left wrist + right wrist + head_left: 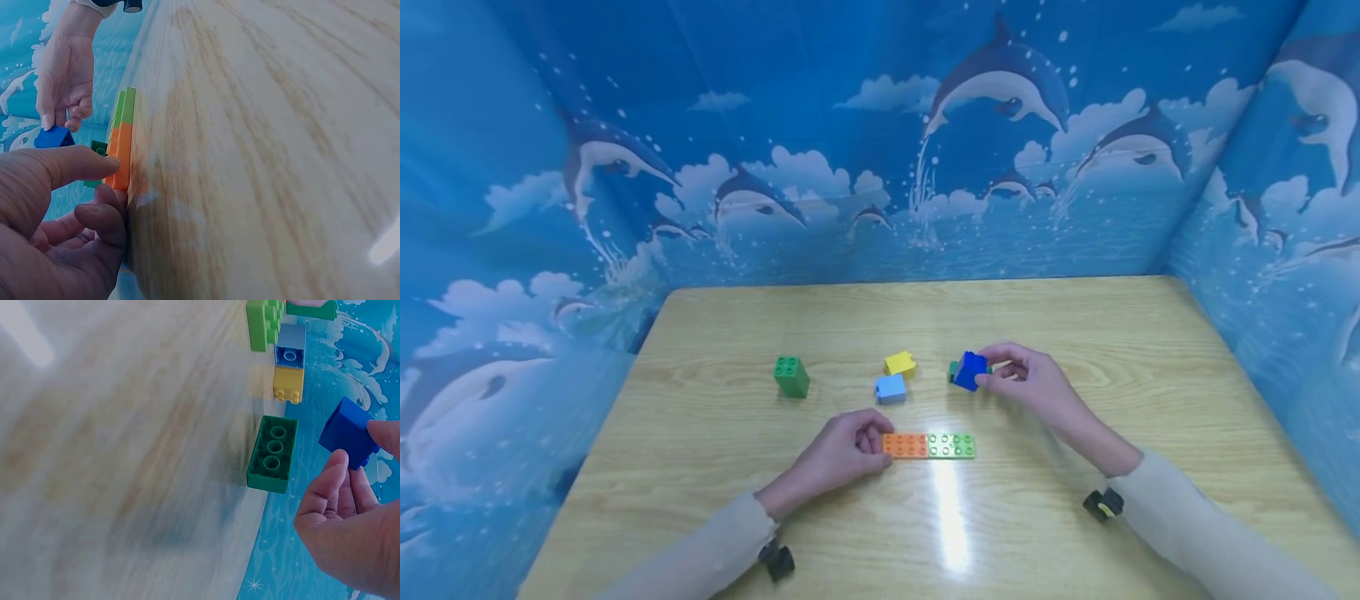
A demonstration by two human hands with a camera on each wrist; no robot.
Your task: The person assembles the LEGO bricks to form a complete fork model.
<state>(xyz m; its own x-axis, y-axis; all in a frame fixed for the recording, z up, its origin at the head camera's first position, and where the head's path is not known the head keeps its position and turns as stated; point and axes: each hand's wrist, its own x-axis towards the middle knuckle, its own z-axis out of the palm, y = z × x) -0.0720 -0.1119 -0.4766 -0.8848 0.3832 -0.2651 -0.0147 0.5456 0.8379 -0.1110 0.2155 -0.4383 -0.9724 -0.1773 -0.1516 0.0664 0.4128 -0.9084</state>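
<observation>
My left hand (pixel 844 450) pinches the left end of an orange brick (pixel 906 446) between thumb and fingers. Against the orange brick's right end lies a lime green brick (pixel 952 446), in line with it, studs up. My right hand (pixel 1032 385) holds a dark blue brick (pixel 971 372) by thumb and fingertips, tilted and raised off the table in the right wrist view. Partly hidden behind the blue brick in the head view is a dark green brick (pixel 272 454); the right wrist view shows it on its side, hollow underside facing the camera.
A yellow brick (pixel 899 364) and a light blue brick (pixel 891 389) lie on their sides close together mid-table. Further left stands a green block (pixel 791 377), studs up. The wooden table (pixel 722 500) meets a dolphin-print curtain (pixel 820 208) at back and sides.
</observation>
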